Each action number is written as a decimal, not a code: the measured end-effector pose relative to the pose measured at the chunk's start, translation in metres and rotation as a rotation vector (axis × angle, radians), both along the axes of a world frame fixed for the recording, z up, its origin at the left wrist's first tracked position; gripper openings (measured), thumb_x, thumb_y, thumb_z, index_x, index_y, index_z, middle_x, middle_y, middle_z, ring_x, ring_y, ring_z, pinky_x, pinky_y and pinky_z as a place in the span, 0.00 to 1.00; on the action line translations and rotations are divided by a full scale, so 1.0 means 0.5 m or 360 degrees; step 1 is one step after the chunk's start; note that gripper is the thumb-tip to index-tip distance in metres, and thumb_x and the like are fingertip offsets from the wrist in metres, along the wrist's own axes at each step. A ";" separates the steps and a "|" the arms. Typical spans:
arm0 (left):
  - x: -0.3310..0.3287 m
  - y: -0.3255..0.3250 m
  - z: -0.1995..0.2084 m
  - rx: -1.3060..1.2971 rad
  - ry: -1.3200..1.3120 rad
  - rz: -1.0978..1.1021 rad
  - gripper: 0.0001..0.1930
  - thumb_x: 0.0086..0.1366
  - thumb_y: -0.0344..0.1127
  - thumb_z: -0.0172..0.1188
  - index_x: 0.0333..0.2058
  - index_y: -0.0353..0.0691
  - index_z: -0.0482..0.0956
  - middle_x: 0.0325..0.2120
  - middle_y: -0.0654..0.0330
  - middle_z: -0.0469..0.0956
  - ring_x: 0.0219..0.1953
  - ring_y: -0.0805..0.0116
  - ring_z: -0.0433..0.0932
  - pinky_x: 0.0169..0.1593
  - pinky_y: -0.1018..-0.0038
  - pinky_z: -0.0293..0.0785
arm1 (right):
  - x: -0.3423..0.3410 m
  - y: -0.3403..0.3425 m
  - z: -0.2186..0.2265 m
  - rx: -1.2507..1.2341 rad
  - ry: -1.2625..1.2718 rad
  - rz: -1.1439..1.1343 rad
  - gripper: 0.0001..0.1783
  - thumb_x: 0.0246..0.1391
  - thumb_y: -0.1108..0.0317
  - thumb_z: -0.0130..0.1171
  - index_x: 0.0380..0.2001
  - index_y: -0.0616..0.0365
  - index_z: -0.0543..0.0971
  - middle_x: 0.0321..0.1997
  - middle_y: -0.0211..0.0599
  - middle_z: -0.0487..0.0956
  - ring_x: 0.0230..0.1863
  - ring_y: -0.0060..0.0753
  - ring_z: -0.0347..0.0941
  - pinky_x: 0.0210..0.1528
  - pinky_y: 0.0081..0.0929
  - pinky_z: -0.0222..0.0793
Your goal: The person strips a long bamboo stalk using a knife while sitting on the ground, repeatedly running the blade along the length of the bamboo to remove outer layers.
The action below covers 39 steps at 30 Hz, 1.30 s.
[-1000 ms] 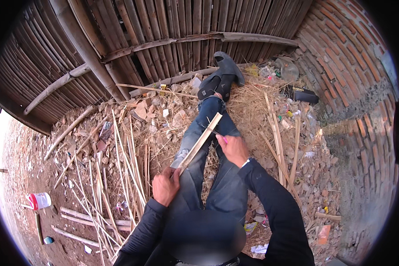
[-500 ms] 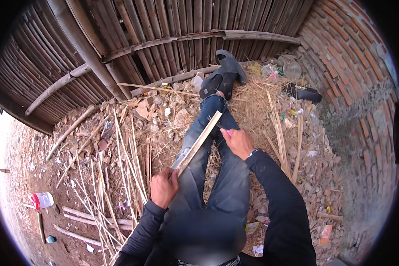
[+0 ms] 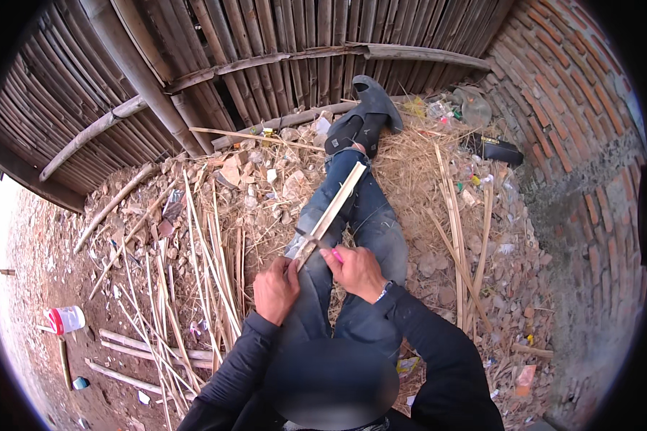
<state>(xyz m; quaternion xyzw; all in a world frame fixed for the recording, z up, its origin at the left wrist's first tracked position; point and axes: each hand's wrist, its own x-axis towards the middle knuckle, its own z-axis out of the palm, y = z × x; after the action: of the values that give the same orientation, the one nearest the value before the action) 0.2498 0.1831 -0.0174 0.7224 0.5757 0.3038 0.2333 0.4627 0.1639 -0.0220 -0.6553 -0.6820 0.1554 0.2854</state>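
A split bamboo strip (image 3: 337, 202) slants over my jeans, its far end above my shins. My left hand (image 3: 276, 291) is closed round the strip's near end. In my right hand (image 3: 361, 274) is a knife (image 3: 337, 255) with a pink handle, gripped close beside the left hand. Its dark blade lies across the strip, just beyond my left fingers. My outstretched legs (image 3: 370, 287) are crossed at the ankles, under the strip.
Long bamboo strips (image 3: 212, 266) lie in a loose pile on the left, and more strips (image 3: 456, 237) on the right. A red-and-white tub (image 3: 66, 320) stands far left. Ahead is a bamboo wall (image 3: 295, 79); a brick wall (image 3: 589, 108) rises on the right. A black case (image 3: 497, 151) lies near it.
My right hand has drawn the knife back along the strip, toward me and my left hand. The left hand and the strip have shifted slightly right.
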 end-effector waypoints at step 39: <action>-0.156 -0.127 0.059 -0.0399 -0.0481 0.0174 0.09 0.74 0.30 0.61 0.39 0.28 0.82 0.22 0.59 0.83 0.25 0.77 0.82 0.30 0.78 0.76 | 0.080 0.063 0.099 0.0499 -0.1007 -0.0105 0.27 0.66 0.39 0.60 0.28 0.53 0.81 0.23 0.39 0.83 0.23 0.43 0.83 0.26 0.40 0.76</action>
<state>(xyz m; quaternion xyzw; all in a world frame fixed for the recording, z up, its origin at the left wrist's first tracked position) 0.1717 0.1194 0.0120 0.6015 0.6059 0.3469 0.3882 0.5026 0.1955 0.0275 -0.6408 -0.7306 -0.1712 0.1621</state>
